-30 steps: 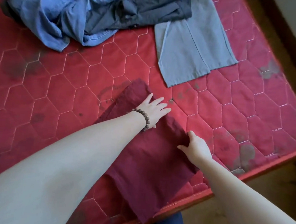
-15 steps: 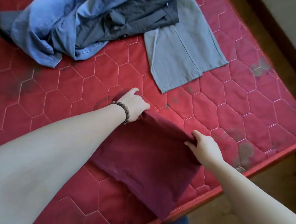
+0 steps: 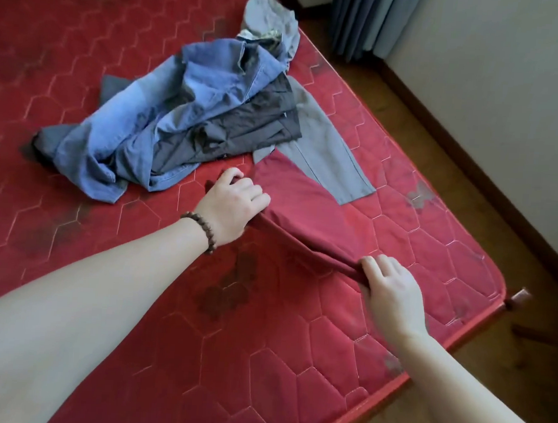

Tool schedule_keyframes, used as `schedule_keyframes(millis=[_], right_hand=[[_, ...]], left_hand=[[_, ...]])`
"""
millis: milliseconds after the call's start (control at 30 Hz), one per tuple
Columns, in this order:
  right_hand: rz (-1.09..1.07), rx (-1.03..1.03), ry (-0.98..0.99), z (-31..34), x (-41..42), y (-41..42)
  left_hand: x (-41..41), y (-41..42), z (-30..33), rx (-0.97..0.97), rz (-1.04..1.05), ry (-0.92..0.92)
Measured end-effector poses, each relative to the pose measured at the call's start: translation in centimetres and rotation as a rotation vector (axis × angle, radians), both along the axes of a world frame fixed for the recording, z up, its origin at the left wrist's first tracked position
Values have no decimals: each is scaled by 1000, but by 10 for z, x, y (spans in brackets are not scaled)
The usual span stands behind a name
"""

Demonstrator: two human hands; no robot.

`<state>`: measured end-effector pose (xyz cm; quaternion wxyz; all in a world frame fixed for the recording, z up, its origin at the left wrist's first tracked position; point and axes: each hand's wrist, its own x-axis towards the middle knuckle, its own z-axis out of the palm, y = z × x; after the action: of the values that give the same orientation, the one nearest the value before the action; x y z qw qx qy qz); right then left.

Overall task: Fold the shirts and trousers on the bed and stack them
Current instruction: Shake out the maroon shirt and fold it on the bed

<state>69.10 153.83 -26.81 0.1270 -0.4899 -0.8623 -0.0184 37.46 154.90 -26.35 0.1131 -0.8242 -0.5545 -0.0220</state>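
Both hands have their grip closed on the dark red garment: the left hand, with a bead bracelet at its wrist, bunches one end of the near fold in a fist, and the right hand pinches the other end between thumb and fingers. The cloth is stretched in a taut line between them, lifted a little off the mattress, while its far part slopes down and lies flat. It is a plain, deep maroon fabric, folded to a compact panel, its colour close to that of the red quilted mattress beneath it. Its far corner overlaps the lower end of the grey trousers, which stretch away from the garment toward the far edge of the bed. Just left of the trousers, and touching them, lies a crumpled heap: a blue denim shirt with a dark grey shirt bundled on top. The heap sits close beyond the left hand. On the near side of the garment the mattress is bare, stained in patches, out to its piped edge and rounded corner. To the right of the garment the mattress ends at a wooden floor, with a pale wall and a curtain beyond.
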Motion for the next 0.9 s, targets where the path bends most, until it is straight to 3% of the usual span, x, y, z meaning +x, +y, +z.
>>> schedule_keyframes(millis=[233,333,533,733,833,900], right_hand=[[50,-261,-279,-105,-7,-82],[90,-383,-387,-133,-11,-122],[154,-572,-383,-148,-29,-190],[412,-625,-337,-138,-104,-252],[501,-668,-309,-148,-129,-272],[528,-806,-351,-157,-137,-277]], left_hand=[[14,-93,-123,-408,93,182],[17,-136,-155,-458,105,156],[-2,-203,-158,-389,170,119],[-53,-239,-157,-359,463,24],[-66,-266,-158,-479,623,69],[-67,-286,-163,-574,714,80]])
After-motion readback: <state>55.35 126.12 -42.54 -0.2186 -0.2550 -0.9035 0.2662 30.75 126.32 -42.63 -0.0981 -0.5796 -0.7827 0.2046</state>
